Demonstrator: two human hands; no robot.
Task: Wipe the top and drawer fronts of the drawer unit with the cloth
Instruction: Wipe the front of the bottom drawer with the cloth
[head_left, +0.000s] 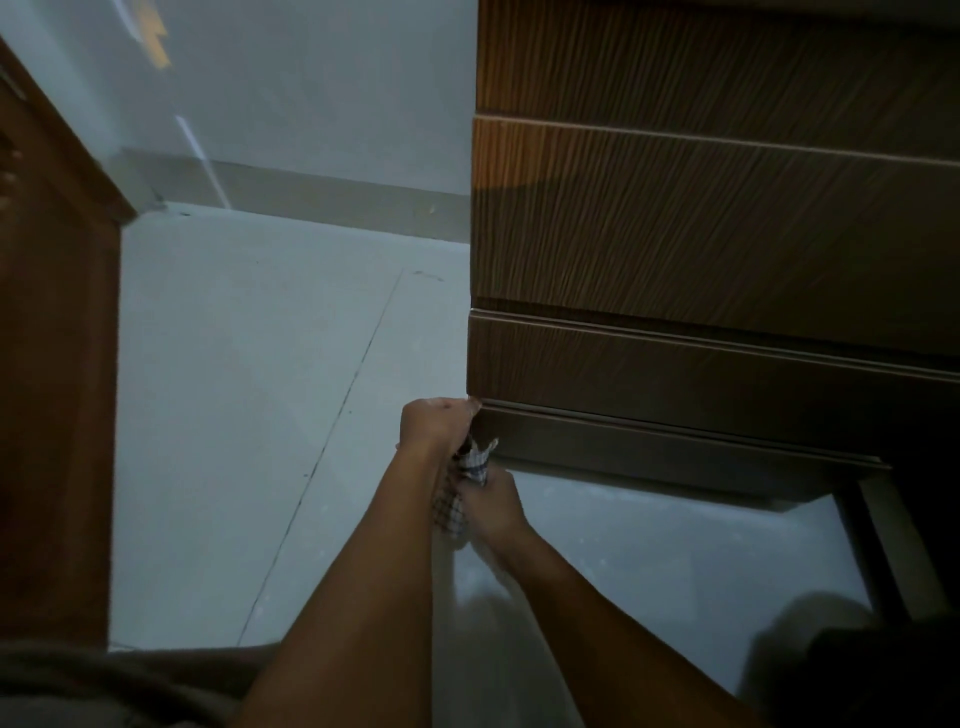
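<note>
**Drawer unit, lower left corner: hand and cloth position**

The drawer unit (701, 218) fills the upper right of your view, with its wood-grain drawer fronts stacked one above another. The checked cloth (451, 512) is bunched at the unit's lower left corner, just in front of the lowest drawer front (675, 441), with one pale tip against that front.

Your right hand (493, 501) grips the cloth, with its fingers curled round the bundle. Your left hand (434, 423) sits just above it. Its fingers are curled and its fingertips touch the corner edge between the two lowest fronts. You cannot tell whether this hand holds the cloth's upper end or only the drawer edge. The two hands are close together, with the cloth between them.

Surroundings:
- A pale tiled floor (249, 389) with a dark grout line (332, 431) lies to the left of the unit
- A grey skirting (337, 189) runs below a light wall (311, 78) behind
- A brown wooden panel (52, 364) stands at the far left, well apart from your hands
- A dark frame leg (883, 540) stands to the right, below the unit

The frame is dim and slightly blurred
</note>
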